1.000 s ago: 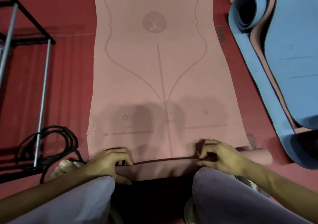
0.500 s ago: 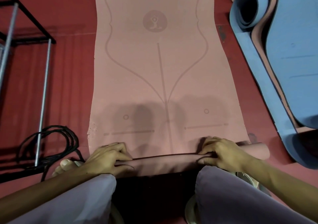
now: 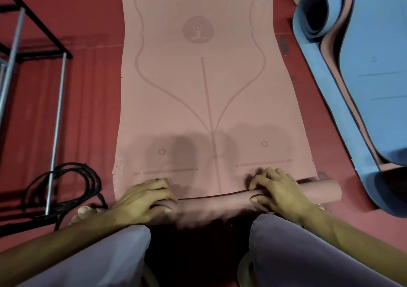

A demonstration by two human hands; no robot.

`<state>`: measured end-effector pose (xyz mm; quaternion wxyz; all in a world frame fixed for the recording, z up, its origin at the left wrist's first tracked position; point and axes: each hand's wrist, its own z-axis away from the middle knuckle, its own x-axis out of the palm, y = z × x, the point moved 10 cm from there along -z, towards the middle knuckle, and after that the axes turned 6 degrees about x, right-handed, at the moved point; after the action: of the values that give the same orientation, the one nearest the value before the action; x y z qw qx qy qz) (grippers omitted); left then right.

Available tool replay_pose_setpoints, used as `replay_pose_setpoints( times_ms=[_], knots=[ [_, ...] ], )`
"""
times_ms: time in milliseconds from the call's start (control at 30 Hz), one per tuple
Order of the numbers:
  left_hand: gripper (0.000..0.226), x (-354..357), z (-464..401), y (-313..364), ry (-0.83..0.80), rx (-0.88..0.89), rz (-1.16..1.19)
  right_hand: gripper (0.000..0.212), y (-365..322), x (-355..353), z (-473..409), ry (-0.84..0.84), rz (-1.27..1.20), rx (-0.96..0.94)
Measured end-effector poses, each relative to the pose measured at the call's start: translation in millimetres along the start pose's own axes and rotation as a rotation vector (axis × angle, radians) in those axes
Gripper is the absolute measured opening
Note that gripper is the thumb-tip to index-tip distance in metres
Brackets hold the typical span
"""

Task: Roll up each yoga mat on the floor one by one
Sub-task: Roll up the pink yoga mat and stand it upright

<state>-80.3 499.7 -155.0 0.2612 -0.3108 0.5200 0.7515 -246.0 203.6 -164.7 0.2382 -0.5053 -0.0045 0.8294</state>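
The pink yoga mat [image 3: 204, 101] lies flat on the red floor [image 3: 92, 101], running from the person's knees toward 12 o'clock, and its near end is already turned into a thin roll [image 3: 220, 205] lying across the view at 6 o'clock. The left hand [image 3: 143, 200] sits over the roll's left part with fingers curled over the top and the thumb pressed against the near side; the right hand [image 3: 279, 189] grips the roll the same way toward 3 o'clock, fingers arched over it and thumb underneath on the near face. The roll looks uneven: its right end [image 3: 328, 189] sticks out past the mat's right edge, so the coil seems to be drifting sideways. To do this step well, I judge that both hands should push forward at an equal pace, keep the core tight by tucking with the fingertips before each turn, and nudge the right end back in line with the mat's edge, or the finished roll will telescope. Spreading the hands wider would likely help steer it. At 2 o'clock a blue mat [image 3: 374, 66] lies loosely curled, probably waiting its turn. A black cable [image 3: 66, 183] coils at 8 o'clock beside a metal rack [image 3: 57, 115]. No readable writing or brand shows; the pink mat carries only printed alignment lines and a round emblem of a seated figure [image 3: 198, 29].
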Motion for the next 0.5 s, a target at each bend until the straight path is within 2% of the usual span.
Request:
replay_pose_setpoints(
  times_ms=[133,200,267,333,367,433,500],
  knots=[
    [0.028,-8.7,4.6,7.6,0.018,0.057,0.017,0.036,-5.2,-2.8,3.6,0.039,-0.03,-0.062],
    [0.036,-12.7,3.0,15.9,0.017,0.091,0.024,0.037,-8.0,-9.0,5.2,0.067,-0.045,-0.094],
    [0.047,-15.9,-7.3,38.5,0.026,0.209,0.025,0.036,-10.5,-16.4,7.2,0.114,-0.029,-0.136],
    [0.042,-14.1,-10.6,61.1,0.014,0.364,-0.05,0.041,-13.3,-21.2,10.7,0.139,0.02,-0.197],
    [0.046,-16.1,-9.2,54.1,0.014,0.323,-0.073,0.047,-12.9,-20.6,12.7,0.129,0.05,-0.217],
    [0.053,-17.7,-1.9,17.9,0.004,0.071,0.003,0.06,-9.4,-17.1,14.7,0.109,0.121,-0.232],
    [0.057,-16.0,6.4,-7.9,-0.003,0.0,-0.054,0.069,-5.4,-13.1,13.8,0.083,0.157,-0.215]
  ],
)
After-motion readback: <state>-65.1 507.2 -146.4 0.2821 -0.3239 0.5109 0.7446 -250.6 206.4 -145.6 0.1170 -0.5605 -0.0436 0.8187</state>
